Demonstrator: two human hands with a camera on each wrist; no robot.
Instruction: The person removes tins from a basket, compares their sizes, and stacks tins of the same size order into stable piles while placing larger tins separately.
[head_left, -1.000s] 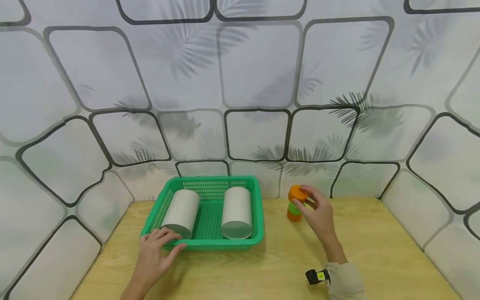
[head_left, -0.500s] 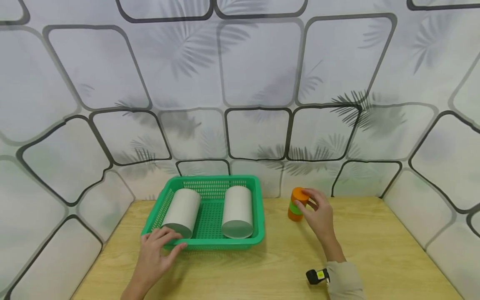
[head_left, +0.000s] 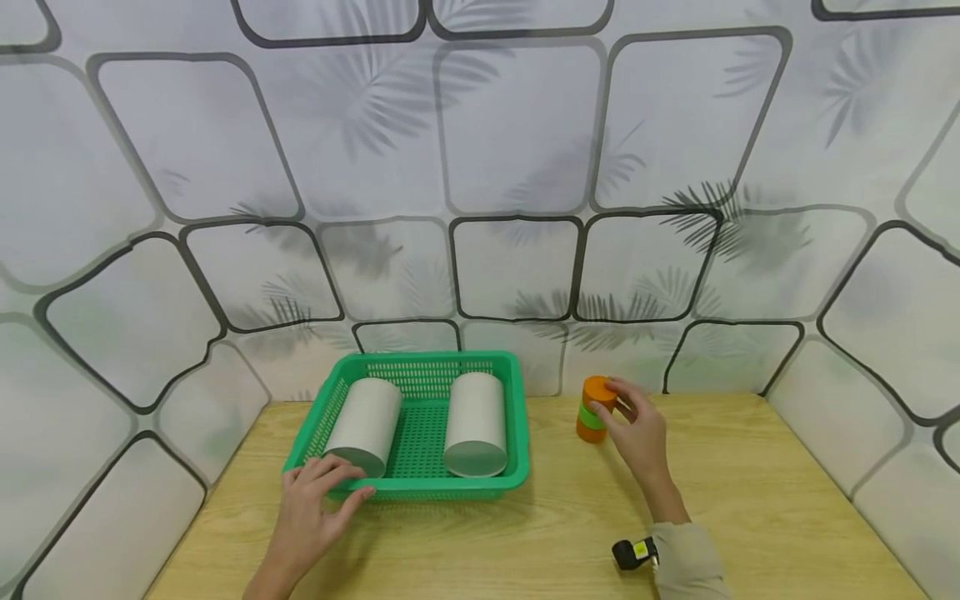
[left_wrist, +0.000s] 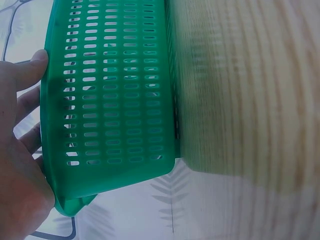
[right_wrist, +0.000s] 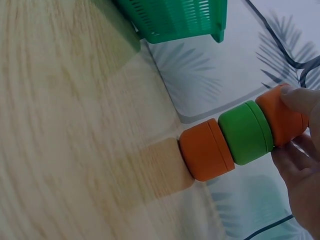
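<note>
Three small round lidded jars stand stacked on the table: an orange jar point(right_wrist: 205, 150) at the bottom, a green jar point(right_wrist: 245, 132) in the middle and an orange jar point(head_left: 598, 387) on top. My right hand point(head_left: 637, 429) pinches the top one between thumb and fingers, and the stack leans slightly. At the front left of a green plastic basket point(head_left: 480, 486), my left hand point(head_left: 307, 508) holds the rim, its fingers reaching over and its thumb in front. Inside the basket lie two white cylinders, one on the left point(head_left: 365, 417) and one on the right point(head_left: 475, 417).
The wooden table point(head_left: 570, 533) carries both basket and stack. Patterned cloth walls point(head_left: 517, 267) rise behind and at both sides, close to the basket's back. A small black device point(head_left: 630, 553) sits at my right wrist, beside a beige sleeve point(head_left: 688, 554).
The jar stack and my right fingertips have shifted very slightly to the right and down in the head view. My left hand, the basket and the white cylinders look the same.
</note>
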